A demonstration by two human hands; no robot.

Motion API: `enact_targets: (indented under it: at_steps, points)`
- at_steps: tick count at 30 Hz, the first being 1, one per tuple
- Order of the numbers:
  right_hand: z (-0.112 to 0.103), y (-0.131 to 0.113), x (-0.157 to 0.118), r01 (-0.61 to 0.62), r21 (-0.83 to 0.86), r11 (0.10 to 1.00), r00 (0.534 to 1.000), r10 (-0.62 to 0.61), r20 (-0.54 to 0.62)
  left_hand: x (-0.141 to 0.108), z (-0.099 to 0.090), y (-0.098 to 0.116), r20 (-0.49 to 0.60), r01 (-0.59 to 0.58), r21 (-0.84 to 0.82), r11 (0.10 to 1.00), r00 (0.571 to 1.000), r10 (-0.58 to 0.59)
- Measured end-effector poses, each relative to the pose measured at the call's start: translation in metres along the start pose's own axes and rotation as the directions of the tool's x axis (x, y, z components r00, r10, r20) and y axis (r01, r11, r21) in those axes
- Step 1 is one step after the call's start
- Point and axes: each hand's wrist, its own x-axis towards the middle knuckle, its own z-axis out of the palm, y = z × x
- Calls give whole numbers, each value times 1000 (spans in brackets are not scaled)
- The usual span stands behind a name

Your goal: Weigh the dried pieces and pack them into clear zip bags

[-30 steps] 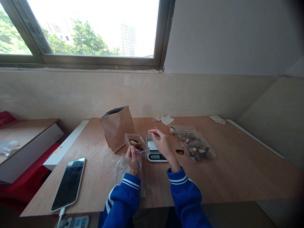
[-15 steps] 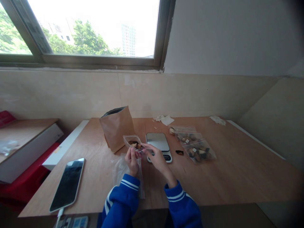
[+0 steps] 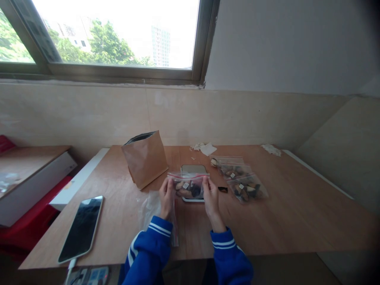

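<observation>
Bright daylight through window (image 3: 115,35); edges dark, bowed, sky blown out.

Track jacket (image 3: 142,253), bright blue, long-sleeved, smooth-faced fabric. Left sleeve (image 3: 151,241): two white bands circling the forearm just above the cuff; further white stripe running lengthwise down the outer arm. Right sleeve (image 3: 230,257): matching pair of white bands near the cuff. Left hand (image 3: 165,198), right hand (image 3: 211,202): bare, ungloved.

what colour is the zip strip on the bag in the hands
Red strip atop the clear zip bag, clearest in the head view.
</observation>
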Motion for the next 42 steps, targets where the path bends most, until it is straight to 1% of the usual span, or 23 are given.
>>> enact_targets:
  at_steps: [1, 2, 3, 4, 5, 6, 7, 9, 10, 11, 13, 18, 21, 23, 26, 33, 38, 40, 42]
  points:
    - [1, 0, -1, 5, -10, 1000, 1000, -5, -12, -1, 2, 0, 56, 4, -2, 1000, 998, -4]
    - [2, -1, -2, 14, -25, 1000, 1000, -14, -1, -3, 3, 0, 99, 1, 0, 1000, 995, -1]
    - [4, -1, -4, 28, -42, 999, 999, -26, 40, -4, 4, 0, 126, -3, 6, 1000, 992, 2]
    - [6, -2, -5, 47, -59, 997, 995, -41, 95, -4, 5, 0, 134, -4, 16, 1000, 991, 2]
    - [7, -2, -6, 66, -78, 995, 989, -55, 139, -4, 5, -1, 118, -1, 21, 1000, 993, -1]
    - [7, -1, -6, 82, -101, 992, 986, -66, 151, -4, 6, -1, 74, 5, 16, 1000, 997, -6]
    - [6, 0, -6, 93, -128, 987, 989, -77, 126, -4, 6, -2, 15, 12, 1, 1000, 1000, -12]
    - [1, 4, -4, 97, -186, 978, 995, -99, -1, -3, 5, -3, -82, 16, -34, 999, 996, -18]
    - [-2, 6, -3, 92, -207, 974, 992, -107, -65, -2, 5, -3, -96, 15, -43, 999, 995, -19]
    - [-6, 9, -2, 88, -220, 972, 988, -114, -107, -2, 4, -4, -86, 13, -43, 999, 996, -17]
    - [-13, 16, -1, 81, -228, 970, 983, -115, -141, -1, 4, -5, -29, 19, -30, 999, 999, -20]
    - [-30, 30, -3, 18, -138, 990, 990, -37, -135, -2, 4, -8, 61, 84, -30, 996, 995, -82]
    - [-38, 34, -5, -25, -80, 996, 990, 14, -138, -2, 5, -7, 97, 93, -39, 995, 991, -89]
    - [-42, 36, -6, -31, -58, 998, 988, 22, -153, -3, 6, -6, 111, 102, -39, 994, 989, -97]
    - [-44, 39, -7, -11, -47, 999, 983, 2, -185, -4, 5, -5, 124, 113, -21, 993, 986, -110]
    - [-49, 48, -12, -8, -117, 993, 985, -12, -170, -7, -6, -13, 142, 109, 89, 990, 982, -121]
    - [-51, 50, -13, 29, -196, 980, 980, -66, -185, -9, -13, -19, 114, 84, 167, 982, 988, -103]
    - [-52, 50, -13, 38, -221, 974, 980, -80, -185, -10, -14, -20, 108, 54, 201, 978, 991, -77]
    - [-52, 50, -14, 42, -233, 971, 981, -85, -176, -10, -14, -19, 111, -2, 253, 967, 993, -27]
